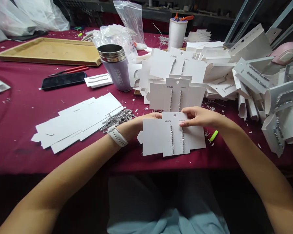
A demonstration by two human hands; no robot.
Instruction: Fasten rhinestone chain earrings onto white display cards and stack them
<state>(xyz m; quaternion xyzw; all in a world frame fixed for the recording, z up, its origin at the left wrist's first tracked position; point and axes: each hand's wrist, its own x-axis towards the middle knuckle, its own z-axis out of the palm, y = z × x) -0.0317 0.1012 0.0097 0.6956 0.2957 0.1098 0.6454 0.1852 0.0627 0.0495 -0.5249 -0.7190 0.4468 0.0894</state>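
An unfolded white earring card [153, 136] stands tilted toward me at the table's front, printed MNG, with two silver rhinestone strands on its middle panel. My right hand [195, 116] pinches its upper right part, thumb on the front near the right strand and fingers behind the top edge. My left hand [154, 115] reaches behind the card's upper left; most of its fingers are hidden there. Just beyond is a second earring card [161, 96] with two strands, and more cards lie behind it. A heap of loose rhinestone strands [119, 118] lies by my left wrist.
Flat blank cards [75, 122] lie at left. Behind them are a black phone [63, 81], red-handled tool [70, 70], purple tumbler [116, 70] and wooden tray [48, 48]. Folded earring boxes [251, 78] pile up at right, near a pink tape dispenser [286, 53] and white spool [177, 34].
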